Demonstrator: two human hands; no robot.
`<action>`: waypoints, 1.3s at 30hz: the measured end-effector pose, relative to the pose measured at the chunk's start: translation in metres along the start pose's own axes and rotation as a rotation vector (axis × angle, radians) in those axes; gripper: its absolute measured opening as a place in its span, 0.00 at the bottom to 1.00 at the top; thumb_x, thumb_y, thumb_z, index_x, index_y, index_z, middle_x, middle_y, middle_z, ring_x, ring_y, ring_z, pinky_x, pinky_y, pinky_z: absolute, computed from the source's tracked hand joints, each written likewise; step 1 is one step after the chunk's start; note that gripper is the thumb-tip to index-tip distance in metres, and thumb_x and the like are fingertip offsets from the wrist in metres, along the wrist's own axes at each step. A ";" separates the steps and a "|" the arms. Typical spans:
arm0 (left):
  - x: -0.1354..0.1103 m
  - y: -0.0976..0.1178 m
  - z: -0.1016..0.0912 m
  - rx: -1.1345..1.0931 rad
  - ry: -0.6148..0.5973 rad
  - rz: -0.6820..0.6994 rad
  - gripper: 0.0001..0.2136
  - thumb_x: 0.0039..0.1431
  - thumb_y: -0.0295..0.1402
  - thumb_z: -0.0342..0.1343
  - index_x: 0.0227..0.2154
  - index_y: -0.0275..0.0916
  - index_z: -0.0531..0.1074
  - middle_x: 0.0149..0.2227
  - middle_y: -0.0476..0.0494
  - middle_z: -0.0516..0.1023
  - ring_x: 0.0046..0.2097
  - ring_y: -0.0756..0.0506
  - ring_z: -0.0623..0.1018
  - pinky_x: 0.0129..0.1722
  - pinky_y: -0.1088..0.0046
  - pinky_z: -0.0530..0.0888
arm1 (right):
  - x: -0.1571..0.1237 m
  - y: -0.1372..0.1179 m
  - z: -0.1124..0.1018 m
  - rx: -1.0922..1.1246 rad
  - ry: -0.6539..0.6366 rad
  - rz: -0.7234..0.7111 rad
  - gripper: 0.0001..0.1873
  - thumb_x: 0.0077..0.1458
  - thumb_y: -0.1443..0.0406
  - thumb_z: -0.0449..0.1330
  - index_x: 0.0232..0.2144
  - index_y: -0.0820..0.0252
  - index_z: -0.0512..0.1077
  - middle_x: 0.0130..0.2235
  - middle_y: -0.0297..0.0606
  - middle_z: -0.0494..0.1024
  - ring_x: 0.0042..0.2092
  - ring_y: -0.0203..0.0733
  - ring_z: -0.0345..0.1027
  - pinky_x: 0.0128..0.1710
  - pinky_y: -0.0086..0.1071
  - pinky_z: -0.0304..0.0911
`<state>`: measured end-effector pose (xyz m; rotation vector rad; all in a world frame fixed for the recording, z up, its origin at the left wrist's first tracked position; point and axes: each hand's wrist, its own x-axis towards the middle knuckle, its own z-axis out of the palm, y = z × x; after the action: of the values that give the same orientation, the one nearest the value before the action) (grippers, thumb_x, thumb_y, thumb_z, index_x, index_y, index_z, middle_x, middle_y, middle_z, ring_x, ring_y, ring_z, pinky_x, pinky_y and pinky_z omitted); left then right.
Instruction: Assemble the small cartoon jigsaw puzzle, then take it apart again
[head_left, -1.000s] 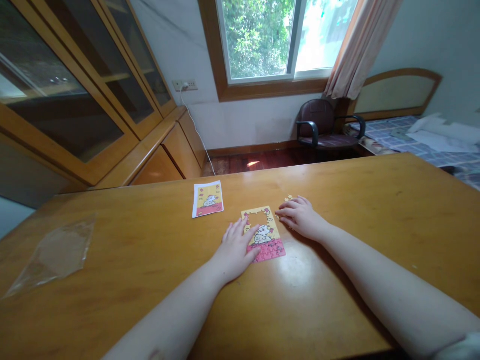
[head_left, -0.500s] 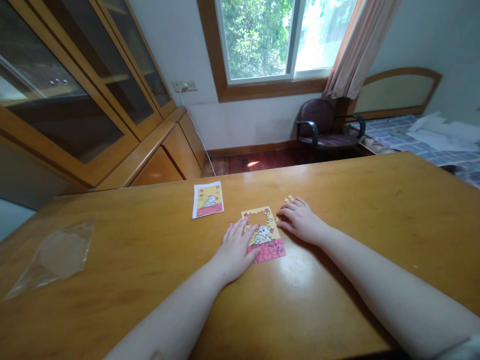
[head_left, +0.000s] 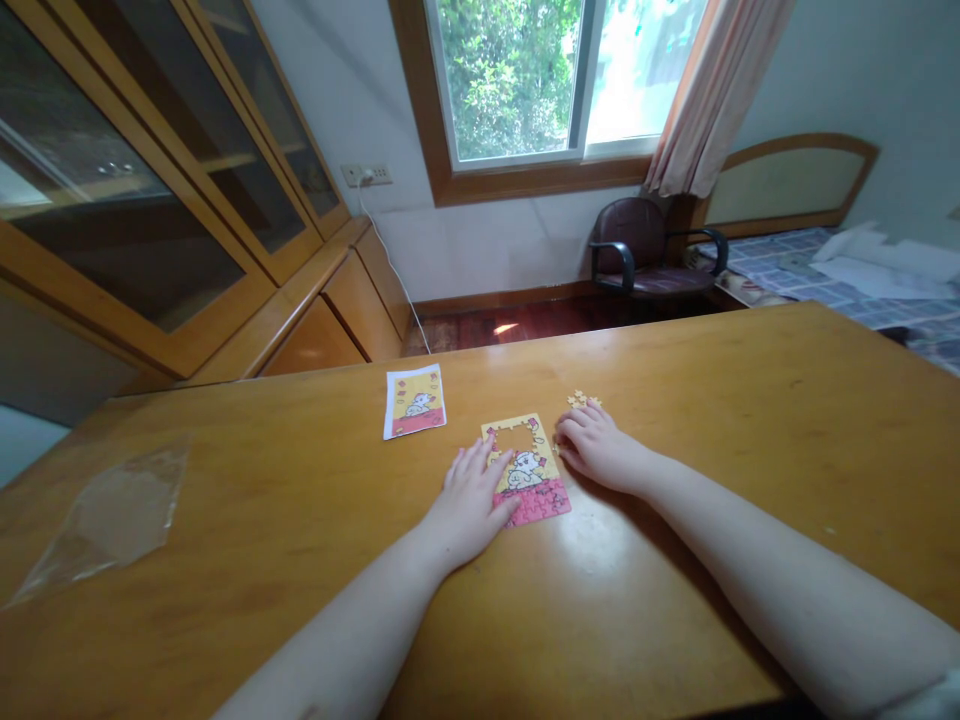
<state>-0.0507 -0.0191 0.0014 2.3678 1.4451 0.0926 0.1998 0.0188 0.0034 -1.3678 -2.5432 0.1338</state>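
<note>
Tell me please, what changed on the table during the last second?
The right hand drew back slightly toward the person, uncovering more of the loose puzzle pieces; whether it holds one is unclear. The left hand stayed flat on the jigsaw puzzle. The reference picture and plastic bag did not move.

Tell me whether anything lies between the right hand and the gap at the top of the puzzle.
Nothing visible does. The right hand rests on the table just right of the puzzle, its fingertips near the puzzle's upper right edge. The loose pieces lie beyond the hand, away from the gap.
</note>
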 end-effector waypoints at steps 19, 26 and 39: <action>0.000 0.002 -0.002 0.020 -0.015 -0.007 0.28 0.60 0.45 0.49 0.63 0.44 0.54 0.68 0.39 0.47 0.67 0.38 0.48 0.65 0.53 0.47 | -0.003 0.001 -0.005 0.081 -0.074 0.029 0.06 0.52 0.62 0.61 0.31 0.59 0.70 0.37 0.41 0.73 0.44 0.46 0.65 0.58 0.51 0.49; 0.000 0.001 -0.002 0.008 -0.009 -0.007 0.28 0.60 0.44 0.49 0.62 0.44 0.55 0.68 0.39 0.47 0.67 0.37 0.48 0.65 0.53 0.47 | -0.003 -0.003 -0.012 0.180 -0.103 0.001 0.02 0.51 0.68 0.59 0.28 0.57 0.70 0.33 0.35 0.75 0.43 0.44 0.66 0.61 0.55 0.40; 0.000 0.000 -0.001 0.003 0.000 0.001 0.28 0.61 0.45 0.49 0.62 0.43 0.56 0.67 0.38 0.48 0.67 0.37 0.49 0.64 0.52 0.47 | -0.004 -0.003 -0.006 0.204 -0.077 -0.052 0.04 0.50 0.71 0.57 0.26 0.58 0.67 0.28 0.35 0.73 0.37 0.41 0.64 0.52 0.42 0.53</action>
<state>-0.0506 -0.0185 0.0028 2.3708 1.4447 0.0911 0.2005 0.0138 0.0091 -1.2407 -2.5416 0.4309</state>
